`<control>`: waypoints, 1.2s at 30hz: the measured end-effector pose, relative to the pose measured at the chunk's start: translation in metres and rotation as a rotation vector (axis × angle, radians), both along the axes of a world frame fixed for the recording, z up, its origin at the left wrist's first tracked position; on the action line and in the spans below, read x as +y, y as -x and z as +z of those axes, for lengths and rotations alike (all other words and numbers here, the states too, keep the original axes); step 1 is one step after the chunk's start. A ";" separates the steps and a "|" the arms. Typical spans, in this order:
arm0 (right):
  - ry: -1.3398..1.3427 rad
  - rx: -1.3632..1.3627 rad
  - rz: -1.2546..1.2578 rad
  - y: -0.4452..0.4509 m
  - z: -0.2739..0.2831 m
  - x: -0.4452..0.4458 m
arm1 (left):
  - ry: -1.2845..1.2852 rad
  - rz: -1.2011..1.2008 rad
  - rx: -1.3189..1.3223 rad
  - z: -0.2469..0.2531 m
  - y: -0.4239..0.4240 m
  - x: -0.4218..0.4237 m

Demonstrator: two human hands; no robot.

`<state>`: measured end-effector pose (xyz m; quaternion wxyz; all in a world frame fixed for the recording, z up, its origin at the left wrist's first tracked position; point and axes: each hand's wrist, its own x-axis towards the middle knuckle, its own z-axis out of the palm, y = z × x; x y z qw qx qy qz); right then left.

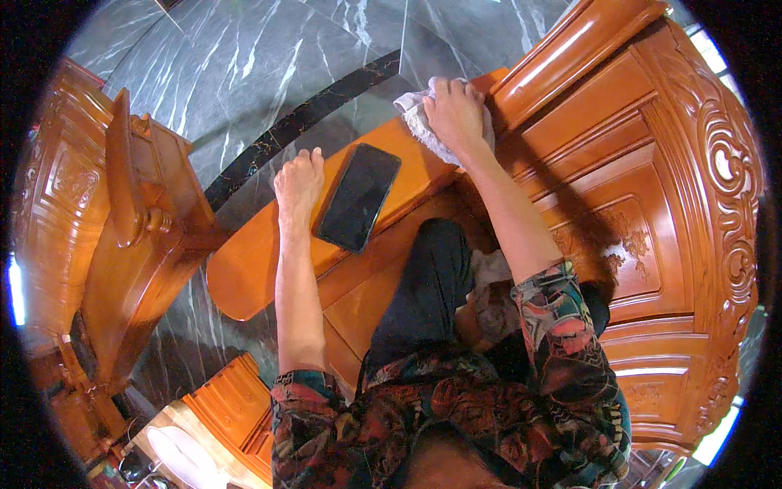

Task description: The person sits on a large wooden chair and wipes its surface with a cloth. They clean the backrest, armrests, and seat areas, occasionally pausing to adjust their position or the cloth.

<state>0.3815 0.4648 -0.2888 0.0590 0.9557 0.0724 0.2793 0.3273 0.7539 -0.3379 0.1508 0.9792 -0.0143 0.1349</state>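
A long varnished wooden armrest with a rounded end runs diagonally before me. My left hand grips its far edge, fingers curled over the side; the fingertips are partly hidden. My right hand lies over a crumpled pale cloth, holding it against the armrest near the seat's back. Between my two hands a black smartphone rests dark screen up on the wood, apart from both.
On the right rises a carved wooden backrest. Another carved wooden chair stands at left. Grey marbled floor tiles with a black border strip lie beyond. A white oval object sits at lower left.
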 end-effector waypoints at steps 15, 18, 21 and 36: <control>0.031 0.157 0.101 0.040 0.008 0.007 | 0.024 -0.110 0.426 -0.013 -0.041 0.004; 0.022 0.173 0.058 0.009 0.007 0.003 | -0.005 -0.084 0.440 0.022 -0.021 -0.009; 0.120 0.282 -0.126 -0.028 0.009 -0.004 | 0.022 -0.092 0.433 0.039 -0.013 -0.014; 0.015 0.555 -0.803 -0.142 0.027 -0.080 | 0.086 -0.165 0.428 0.029 -0.024 -0.012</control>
